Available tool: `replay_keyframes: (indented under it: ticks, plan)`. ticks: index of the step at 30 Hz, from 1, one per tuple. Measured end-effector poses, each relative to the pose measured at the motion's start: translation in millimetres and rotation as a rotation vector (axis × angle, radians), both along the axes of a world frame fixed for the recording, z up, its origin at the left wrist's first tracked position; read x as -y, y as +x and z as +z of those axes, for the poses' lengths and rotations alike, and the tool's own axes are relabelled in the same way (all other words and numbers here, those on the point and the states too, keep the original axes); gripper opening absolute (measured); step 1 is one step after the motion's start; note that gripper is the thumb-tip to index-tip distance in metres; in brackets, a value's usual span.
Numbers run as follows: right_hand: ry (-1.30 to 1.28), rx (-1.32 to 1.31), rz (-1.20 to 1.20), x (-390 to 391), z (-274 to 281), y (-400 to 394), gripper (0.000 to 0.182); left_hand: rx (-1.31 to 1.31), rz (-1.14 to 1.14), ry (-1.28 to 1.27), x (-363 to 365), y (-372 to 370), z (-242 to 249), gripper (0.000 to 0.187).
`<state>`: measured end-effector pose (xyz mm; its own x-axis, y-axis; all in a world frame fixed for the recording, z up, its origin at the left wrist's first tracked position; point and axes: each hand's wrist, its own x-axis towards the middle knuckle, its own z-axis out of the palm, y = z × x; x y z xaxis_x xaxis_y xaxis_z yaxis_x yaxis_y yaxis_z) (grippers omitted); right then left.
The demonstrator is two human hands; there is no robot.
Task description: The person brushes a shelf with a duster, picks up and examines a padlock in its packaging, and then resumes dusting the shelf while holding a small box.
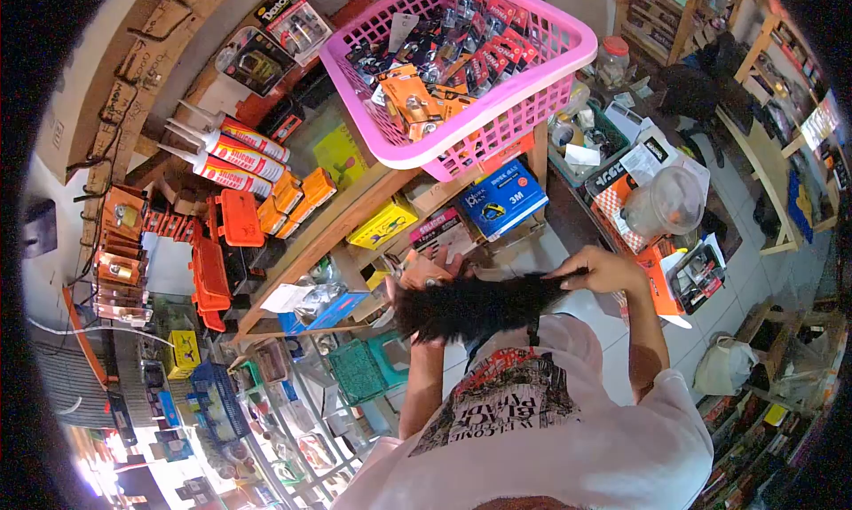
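Note:
A black, fluffy duster [479, 308] is stretched sideways in front of my chest, between both hands. My left hand [429, 275] is around its wide left end; the fingers show above the black fluff and part of the palm below it. My right hand [602, 270] pinches the narrower right end between thumb and fingers. Any handle is hidden. Just beyond the duster are a blue 3M box [504, 201] and a dark red box [442, 233] on a shelf.
A pink basket [408, 159] full of packaged goods stands on the counter ahead. Silicone sealant tubes [235, 159] and orange cases [210, 275] are to the left. At right are a clear plastic jar [666, 204] and papers. A green basket [355, 372] is at lower left.

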<state>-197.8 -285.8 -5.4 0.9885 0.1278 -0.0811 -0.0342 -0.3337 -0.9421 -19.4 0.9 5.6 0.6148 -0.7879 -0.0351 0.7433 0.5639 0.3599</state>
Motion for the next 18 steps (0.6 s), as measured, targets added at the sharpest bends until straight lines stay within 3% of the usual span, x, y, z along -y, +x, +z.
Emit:
replay_keyframes:
  ticks: [2,4,7,8,10,13,16,18]
  plan:
    - [0.019,-0.050,-0.037,-3.0,0.1,0.3,0.035,0.596,0.212,0.483,-5.0,16.0,-33.1,0.060]
    - [0.032,-0.121,-0.114,-2.4,-4.8,-0.6,0.034,0.650,0.270,0.554,-4.6,17.3,-36.0,0.060]
    - [0.004,-0.017,0.020,-1.1,-2.2,-2.2,0.033,-0.062,0.123,0.038,-6.4,6.1,-22.5,0.057]
    - [0.040,-0.045,-0.024,-2.3,0.4,-2.1,0.033,0.012,0.120,-0.070,-1.0,2.3,-20.6,0.059]
    - [0.111,-0.105,-0.115,-6.1,8.4,-2.0,0.032,-0.466,0.115,-0.312,-1.1,-3.2,5.8,0.065]
    - [0.058,-0.159,-0.030,-0.1,0.6,-1.6,0.032,0.240,0.168,0.226,1.5,-4.5,3.6,0.065]
    - [0.009,-0.032,0.023,-2.5,7.1,-2.3,0.032,0.040,-0.020,-0.202,0.4,-5.8,4.5,0.051]
    - [0.045,-0.058,-0.067,-5.6,-2.2,-2.0,0.031,-0.180,0.103,-0.154,-2.3,1.1,-1.5,0.063]
